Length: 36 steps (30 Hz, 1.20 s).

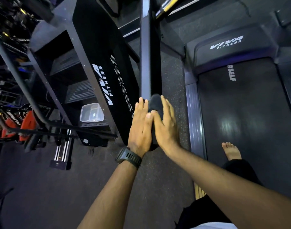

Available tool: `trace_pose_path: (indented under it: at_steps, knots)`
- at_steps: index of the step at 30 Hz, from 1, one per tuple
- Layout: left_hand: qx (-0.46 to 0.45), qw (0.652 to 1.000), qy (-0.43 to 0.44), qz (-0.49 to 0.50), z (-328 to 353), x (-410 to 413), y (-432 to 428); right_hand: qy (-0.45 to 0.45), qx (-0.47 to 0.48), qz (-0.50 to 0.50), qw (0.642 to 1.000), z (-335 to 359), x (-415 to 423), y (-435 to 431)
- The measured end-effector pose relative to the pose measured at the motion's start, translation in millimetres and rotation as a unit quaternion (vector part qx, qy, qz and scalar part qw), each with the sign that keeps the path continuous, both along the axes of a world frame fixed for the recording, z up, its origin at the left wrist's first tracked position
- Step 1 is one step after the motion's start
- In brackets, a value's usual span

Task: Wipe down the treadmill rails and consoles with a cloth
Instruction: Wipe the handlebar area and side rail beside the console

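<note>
A clear plastic tub (92, 112) sits on the low frame of the neighbouring black machine (106, 66), to the left of the hands. Something pale and square shows through its wall, but what it is cannot be made out.

Both hands press a dark cloth (155, 104) between them on the near end of the treadmill rail (149, 52). The left hand (139, 124), with a black watch (128, 157) on its wrist, lies flat against the cloth's left side, fingers straight and together. The right hand (166, 124) wraps over the top and right, fingers slightly spread. The 2 thumbs meet in the middle.

Most of the cloth is hidden under the palms; only its rounded far end shows. The rail's top runs out of view. On the treadmill belt (243, 113), 1 bare foot (231, 150) stands, and the belt's lettering is cut off.
</note>
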<state>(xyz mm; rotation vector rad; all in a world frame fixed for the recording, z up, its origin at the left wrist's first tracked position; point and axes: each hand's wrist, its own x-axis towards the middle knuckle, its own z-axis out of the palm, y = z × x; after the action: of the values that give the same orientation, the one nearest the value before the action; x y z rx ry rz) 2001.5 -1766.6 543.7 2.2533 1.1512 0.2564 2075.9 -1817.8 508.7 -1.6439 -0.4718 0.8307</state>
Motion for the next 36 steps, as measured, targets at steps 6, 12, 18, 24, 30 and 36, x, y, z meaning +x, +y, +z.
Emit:
trace_pose_path:
  at_steps: [6, 12, 18, 24, 30, 36]
  knots:
    - [0.006, 1.0, 0.014, -0.001, -1, -6, -3, 0.029, -0.02, 0.02, 0.999, -5, -26, -24]
    - [0.003, 1.0, 0.018, -0.004, -1, -6, -8, 0.072, -0.028, -0.001, 0.997, -23, -4, -8]
    - [0.036, 0.999, 0.033, -0.019, -5, -19, -21, 0.074, -0.049, -0.004, 0.996, -7, -33, -29]
    - [0.007, 1.0, -0.009, -0.012, 4, -22, -29, 0.063, 0.025, -0.035, 0.997, 9, -46, -37]
    - [0.054, 0.993, -0.106, 0.021, 30, -7, -39, 0.111, 0.167, -0.072, 0.977, 29, -22, -25]
    - [-0.052, 0.973, -0.212, 0.074, 53, 15, -35, 0.166, 0.087, -0.069, 0.98, 42, 10, -26]
